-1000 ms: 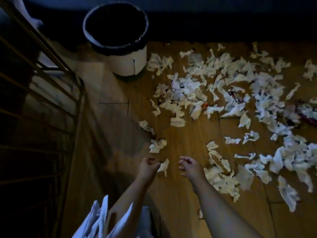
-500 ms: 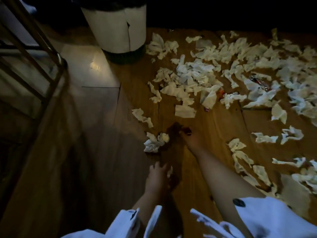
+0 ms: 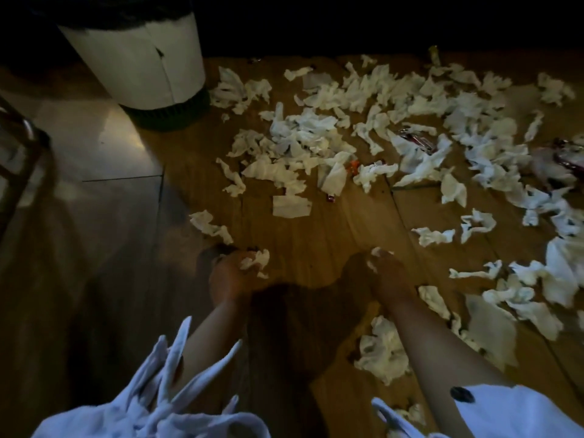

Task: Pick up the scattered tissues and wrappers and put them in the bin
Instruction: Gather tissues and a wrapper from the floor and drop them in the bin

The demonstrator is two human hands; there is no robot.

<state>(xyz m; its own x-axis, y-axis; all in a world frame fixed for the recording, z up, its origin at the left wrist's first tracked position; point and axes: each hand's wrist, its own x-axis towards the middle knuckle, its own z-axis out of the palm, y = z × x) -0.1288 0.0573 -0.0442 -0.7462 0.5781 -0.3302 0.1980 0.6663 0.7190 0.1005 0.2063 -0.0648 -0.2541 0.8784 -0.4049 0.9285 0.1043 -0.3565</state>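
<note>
Tissues (image 3: 316,134) lie scattered in a wide white litter over the wooden floor (image 3: 316,235), thickest in the upper middle and down the right side. At the upper left the bin (image 3: 142,58) stands upright, white-walled, with a dark liner over its rim and a dark base. The nearest scraps lie just beside that base on its right. A red and silver wrapper (image 3: 417,140) lies among the tissues toward the upper right. A second wrapper (image 3: 568,158) shows blurred at the right edge, and a small orange scrap (image 3: 354,165) sits near the middle of the litter.

Low on the floor, the left hand (image 3: 232,276) has its fingers curled round a crumpled tissue (image 3: 254,262), which bulges out toward the middle. The right hand (image 3: 387,276) is also down at the floor, its fingers bent over a small wad of tissue (image 3: 377,255) at their tips. The dim light hides how firm that hold is. Both hands are well apart from the bin.

A larger clump of tissue (image 3: 382,352) lies just beside the right forearm. White sleeves (image 3: 142,406) fill the bottom corners, the right one bearing a dark button (image 3: 462,394). A dark metal frame (image 3: 22,134) shows blurred at the left edge.
</note>
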